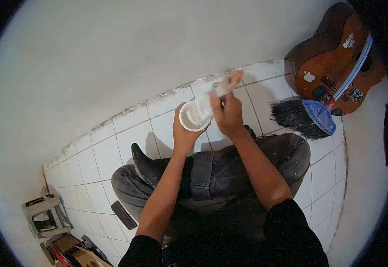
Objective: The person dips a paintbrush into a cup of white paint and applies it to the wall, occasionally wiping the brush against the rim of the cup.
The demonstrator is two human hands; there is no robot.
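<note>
My left hand (184,135) is wrapped round a small white tub (183,116), tilted so that its mouth faces me, with white paint or paste inside. In my right hand (229,113) is a paintbrush (224,86) caked in white; its handle points up and away to the right. The wide white end of the brush is at the tub's right rim and partly inside it. Motion blurs the brush somewhat. Both hands are above the tiled floor, in front of my crossed legs.
A pale wall (158,49) rises beyond the white tiles (132,138). On the right are a broom head (316,116) and a brown guitar (314,66). At left, a dark phone-like slab (124,215) lies by my knee, near a stool (47,216) and a cardboard box (85,256).
</note>
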